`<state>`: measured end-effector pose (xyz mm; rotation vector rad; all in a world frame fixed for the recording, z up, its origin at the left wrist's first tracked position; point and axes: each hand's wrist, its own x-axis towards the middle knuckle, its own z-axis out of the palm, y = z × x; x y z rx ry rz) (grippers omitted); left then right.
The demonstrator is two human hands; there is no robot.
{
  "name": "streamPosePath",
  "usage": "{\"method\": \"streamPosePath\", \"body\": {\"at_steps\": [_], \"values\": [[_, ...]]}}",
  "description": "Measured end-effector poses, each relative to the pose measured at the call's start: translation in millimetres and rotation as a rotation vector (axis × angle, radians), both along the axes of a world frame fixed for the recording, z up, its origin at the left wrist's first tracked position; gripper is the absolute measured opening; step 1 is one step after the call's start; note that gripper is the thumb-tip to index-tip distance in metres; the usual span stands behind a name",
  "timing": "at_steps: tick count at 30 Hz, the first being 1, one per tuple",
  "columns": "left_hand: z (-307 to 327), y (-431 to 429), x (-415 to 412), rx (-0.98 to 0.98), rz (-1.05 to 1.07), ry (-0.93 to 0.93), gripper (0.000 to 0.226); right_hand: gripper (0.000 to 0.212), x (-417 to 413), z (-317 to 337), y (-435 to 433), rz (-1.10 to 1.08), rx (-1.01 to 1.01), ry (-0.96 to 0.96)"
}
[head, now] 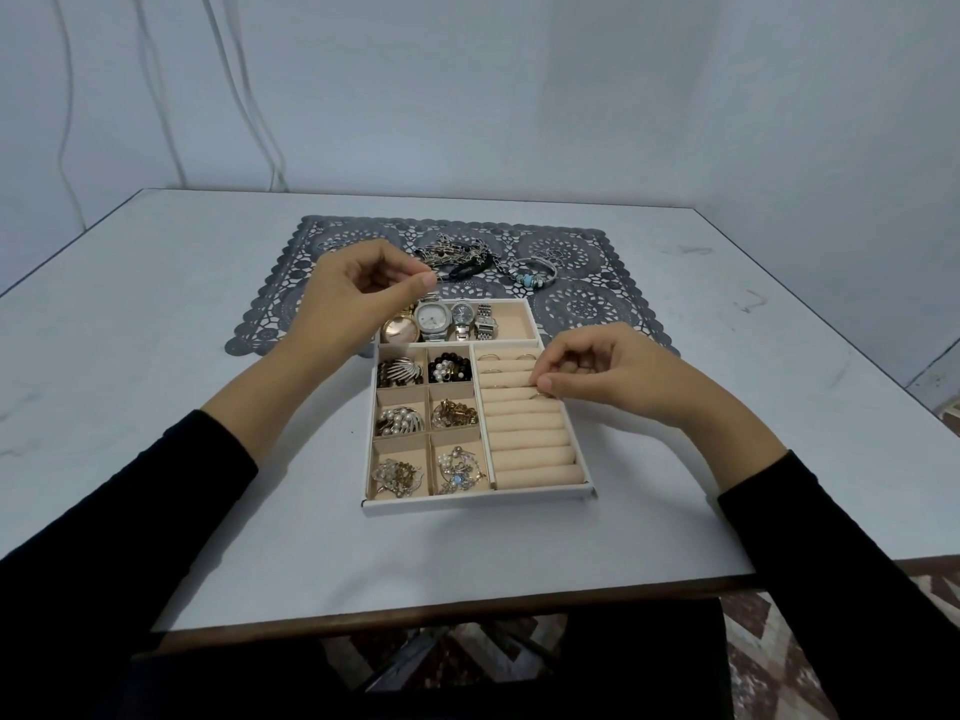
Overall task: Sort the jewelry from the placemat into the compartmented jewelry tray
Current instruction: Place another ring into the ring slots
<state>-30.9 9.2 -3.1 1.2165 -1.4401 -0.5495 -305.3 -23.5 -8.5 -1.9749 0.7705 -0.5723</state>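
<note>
A person in black sleeves works at a white bench (156, 314). At 9 o'clock of the frame's centre, the left hand (358, 298) hovers over the far-left corner of the jewelry tray (478, 504). Its fingers are curled, with thumb and forefinger tips pressed together; whether they pinch anything cannot be told. The tray sits partly on the near edge of a grey lace placemat (275, 314). Its six small left-hand compartments hold brooches, pearls and earrings, and four watches (441, 322) lie side by side in the long compartment at the tray's 12 o'clock. Beyond it, at the placemat's centre, lies a tangle of chains (457, 254). On the tray's right side, a few rings (491, 358) sit in the far slots of the beige ring rolls (530, 444). At 3 o'clock, the right hand (618, 374) has its fingers bunched, and thumb and forefinger pinch a gold ring (542, 393) that touches the rolls. A bangle with blue beads (532, 272) rests on the placemat at 1 o'clock of the tray.
</note>
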Motion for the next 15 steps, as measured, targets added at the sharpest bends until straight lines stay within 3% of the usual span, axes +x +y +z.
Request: {"method": "streamPosePath", "body": {"at_steps": [15], "values": [[0.0,-0.9,-2.1,0.009,0.007,-0.009,0.008,0.010,1.2,0.2,-0.3,0.010,0.041,0.017]]}}
